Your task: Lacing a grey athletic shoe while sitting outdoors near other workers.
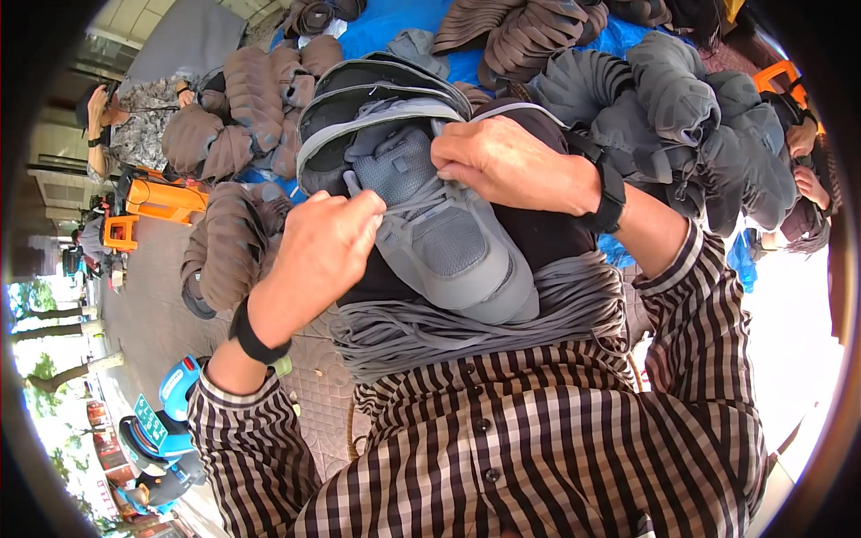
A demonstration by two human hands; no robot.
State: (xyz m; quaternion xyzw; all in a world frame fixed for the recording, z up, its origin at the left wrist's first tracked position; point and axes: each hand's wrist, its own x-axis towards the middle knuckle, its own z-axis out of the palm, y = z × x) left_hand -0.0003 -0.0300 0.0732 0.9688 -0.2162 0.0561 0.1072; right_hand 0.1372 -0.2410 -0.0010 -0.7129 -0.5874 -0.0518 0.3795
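From where I stand, the grey shoe upper [448, 249] lies on the seated person's dark lap [549, 235], its toe toward the lap's near edge and its opening toward the far left corner. The left hand [321, 240] is a loose fist whose grip is clamped on a grey lace [417, 206], which runs taut across the eyelets. At the other side of the lacing, the right hand [507, 166] has its fingertips drawn together against the row of eyelets; I cannot tell whether lace or edge is pinched there. Each wrist wears a black band.

On the tongue sits a small patch [401, 169], any marks on it too faint to read. More uppers [339, 100] nest behind the opening, and along the near edge of the lap a thick bundle of grey laces [574, 300] drapes, against a checked shirt [430, 457].

Beyond the lap's far edge, a blue sheet [381, 36] carries brown bundles [256, 99] to the left and grey bundles [677, 85] to the right. Past its left edge are orange stools [166, 195] and a co-worker in mottled clothes [152, 125]; another person's hands [812, 186] show at far right.

The clearest writing is on a blue scooter [184, 381] at lower left, whose green plate [151, 421] bears pale characters
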